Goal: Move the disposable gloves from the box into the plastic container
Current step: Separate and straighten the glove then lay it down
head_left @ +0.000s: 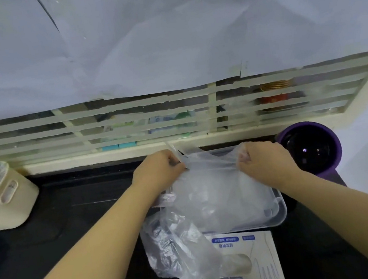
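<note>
A bunch of thin clear disposable gloves (213, 197) is stretched between my hands over the clear plastic container (281, 211) on the dark counter. My left hand (159, 171) pinches the gloves at their far left edge. At the far right edge my right hand (265, 160) grips them. Part of the gloves hangs down past the container's near left side and drapes onto the white glove box (257, 269), which lies flat nearer to me with blue print on it.
A beige basket (3, 202) stands at the left on the counter. A purple bowl (310, 146) sits right of the container, close to my right hand. A taped window frame (175, 116) runs along the counter's back edge.
</note>
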Available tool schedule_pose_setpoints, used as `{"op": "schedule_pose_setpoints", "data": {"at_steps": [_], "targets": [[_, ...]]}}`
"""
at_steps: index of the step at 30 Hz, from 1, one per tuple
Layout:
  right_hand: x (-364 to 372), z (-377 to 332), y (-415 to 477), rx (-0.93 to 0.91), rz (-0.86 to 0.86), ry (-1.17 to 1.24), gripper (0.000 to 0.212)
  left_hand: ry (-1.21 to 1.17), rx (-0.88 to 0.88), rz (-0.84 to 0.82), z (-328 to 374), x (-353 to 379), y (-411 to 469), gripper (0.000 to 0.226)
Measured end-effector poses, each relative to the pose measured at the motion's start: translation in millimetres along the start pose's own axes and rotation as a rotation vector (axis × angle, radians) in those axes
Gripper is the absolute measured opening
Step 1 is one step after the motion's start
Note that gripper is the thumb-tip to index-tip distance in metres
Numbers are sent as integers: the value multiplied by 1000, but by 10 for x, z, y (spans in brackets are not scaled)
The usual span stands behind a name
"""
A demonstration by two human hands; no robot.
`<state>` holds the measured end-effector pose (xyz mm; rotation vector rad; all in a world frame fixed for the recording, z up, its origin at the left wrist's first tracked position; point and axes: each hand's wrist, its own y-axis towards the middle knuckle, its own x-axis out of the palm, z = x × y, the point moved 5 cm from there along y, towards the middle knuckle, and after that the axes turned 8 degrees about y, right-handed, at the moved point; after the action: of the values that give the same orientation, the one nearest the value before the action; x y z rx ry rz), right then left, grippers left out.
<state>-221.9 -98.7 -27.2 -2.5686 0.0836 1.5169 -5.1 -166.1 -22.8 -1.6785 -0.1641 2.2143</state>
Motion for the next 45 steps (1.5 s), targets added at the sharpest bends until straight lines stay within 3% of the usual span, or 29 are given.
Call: {"op": "schedule_pose_setpoints", "data": {"at_steps": [4,6,7,9,12,14,16,17,19,22,26,31,34,37,41,43,45], "targets": [[186,30,52,-145,48,-283,11,281,-15,169,-111,-73,-52,46],[243,43,90,-166,64,-356,14,226,167,385,15,-157,-167,39],[266,46,103,-173,71,-382,16,188,285,403,115,-140,-226,35],[276,47,84,-172,83,-425,21,250,458,192,319,86,-307,34],[287,82,61,-162,116,-446,41,504,482,-192,373,589,-251,42],[201,8,-13,-221,243,-347,50,553,469,-261,344,734,-172,44],[143,-151,-104,-369,297,-166,42,575,482,-283,332,832,-98,46],[166,-231,-117,-402,204,-74,38,584,487,-296,322,862,-69,46],[414,-266,-106,-315,-149,29,42,579,493,-333,325,929,-9,47],[837,-139,-76,-162,-500,-76,72,517,476,-384,303,1006,97,47],[1112,13,-62,-62,-606,-198,92,394,417,-438,272,1128,261,48],[1226,91,-42,16,-636,-261,105,419,393,-480,305,1264,324,54],[1157,90,-48,-10,-638,-270,100,377,395,-500,338,1100,264,52],[848,-2,-64,-68,-507,-281,72,236,395,-394,313,705,147,42],[362,-367,-195,-147,-320,-51,40,16,344,-242,227,276,-100,33],[323,-642,-363,-210,-388,61,38,-34,318,-163,136,168,-242,28],[433,-836,-537,-260,-455,92,48,-104,280,-85,42,113,-378,21]]}}
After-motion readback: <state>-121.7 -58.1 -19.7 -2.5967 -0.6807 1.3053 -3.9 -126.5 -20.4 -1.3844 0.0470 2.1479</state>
